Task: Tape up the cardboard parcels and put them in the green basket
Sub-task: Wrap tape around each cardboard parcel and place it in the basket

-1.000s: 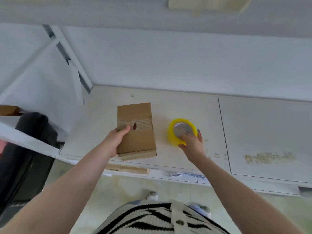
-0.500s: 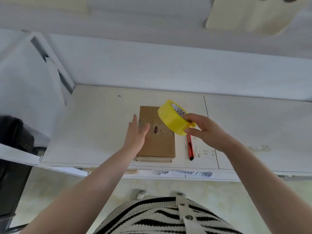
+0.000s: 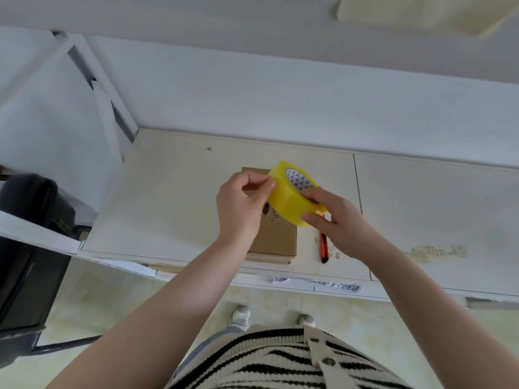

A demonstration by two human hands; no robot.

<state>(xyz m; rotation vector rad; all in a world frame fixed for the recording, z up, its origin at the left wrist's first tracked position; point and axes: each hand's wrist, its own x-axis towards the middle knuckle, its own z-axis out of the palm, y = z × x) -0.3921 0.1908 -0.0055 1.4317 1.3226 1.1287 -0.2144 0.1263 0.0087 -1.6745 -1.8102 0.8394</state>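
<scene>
Cardboard parcel lies mid-frame; my right hand grips the tape roll, left hand fingers seemingly pinching its edge.

Both hands and tape roll hide most of parcel; cutter half covered

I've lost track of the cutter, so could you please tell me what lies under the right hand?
Under the right hand a red cutter lies on the table; its far end is covered. The hand holds the tape roll.
</scene>
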